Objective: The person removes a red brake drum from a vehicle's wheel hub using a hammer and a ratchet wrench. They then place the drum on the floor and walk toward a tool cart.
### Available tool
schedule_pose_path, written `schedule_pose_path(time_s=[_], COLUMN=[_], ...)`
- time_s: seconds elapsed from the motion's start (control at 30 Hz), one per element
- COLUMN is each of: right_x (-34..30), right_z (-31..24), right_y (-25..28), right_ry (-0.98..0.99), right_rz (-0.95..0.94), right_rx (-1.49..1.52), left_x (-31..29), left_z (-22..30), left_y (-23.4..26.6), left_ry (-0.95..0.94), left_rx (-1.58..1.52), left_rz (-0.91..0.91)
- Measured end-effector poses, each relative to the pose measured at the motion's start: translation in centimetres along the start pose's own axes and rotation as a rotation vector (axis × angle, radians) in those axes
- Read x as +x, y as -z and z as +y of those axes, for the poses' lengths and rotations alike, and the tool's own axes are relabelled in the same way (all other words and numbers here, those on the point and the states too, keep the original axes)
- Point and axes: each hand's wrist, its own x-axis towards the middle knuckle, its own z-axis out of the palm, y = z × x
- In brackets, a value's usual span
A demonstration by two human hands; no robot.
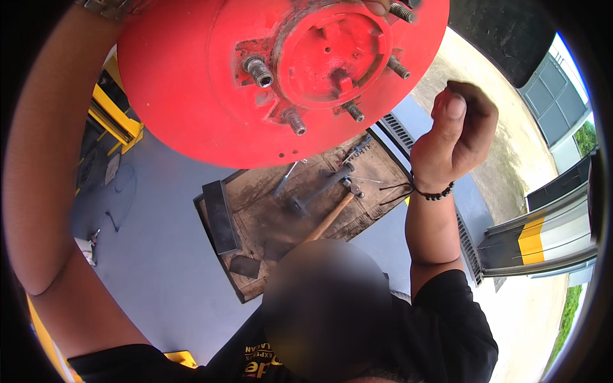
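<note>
A large red brake disc [185, 96] fills the upper middle, with a round raised hub [329, 54] and several threaded wheel studs [258, 71] around it. My left forearm [48, 153] rises along the left side to a wristband at the top edge; the left hand is cut off. A fingertip [378, 5] shows at the hub's upper rim, and I cannot tell whose it is. My right hand [456, 134], with a dark beaded bracelet, is raised right of the disc, apart from it. Its fingers are curled with the thumb against them, hiding anything inside.
Below the disc is a worn brown tray-like surface [255, 191] with a wooden-handled hammer [332, 214], a dark tool [322, 190], a spanner [285, 177] and a black box [220, 217]. Yellow lift parts [115, 118] stand left. A striped post [533, 242] rises right.
</note>
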Motion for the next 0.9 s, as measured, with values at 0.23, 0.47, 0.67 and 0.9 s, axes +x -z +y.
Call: schedule_pose_path(time_s=[0.23,0.47,0.67,0.9], right_x=[-33.4,-41.0,-48.4,-43.9], right_z=[11.7,12.8,18.8,14.0], right_y=[-4.2,-13.1,-14.4,-8.3], right_ry=[-1.105,-1.19,-1.324,-1.794], right_rz=[-1.074,-1.59,-1.406,-0.74], right_rx=[-0.035,-0.109,-0.128,0.346], left_x=[0.4,2.2,2.6,2.3], left_z=[-2.5,1.2,-1.1,0.5], left_y=[-0.2,-0.9,2.1,2.9], left_ry=[-0.117,0.408,0.261,0.422], left_rx=[-0.213,-0.384,-0.472,-0.444], left_rz=[-0.223,0.186,-0.202,-0.29])
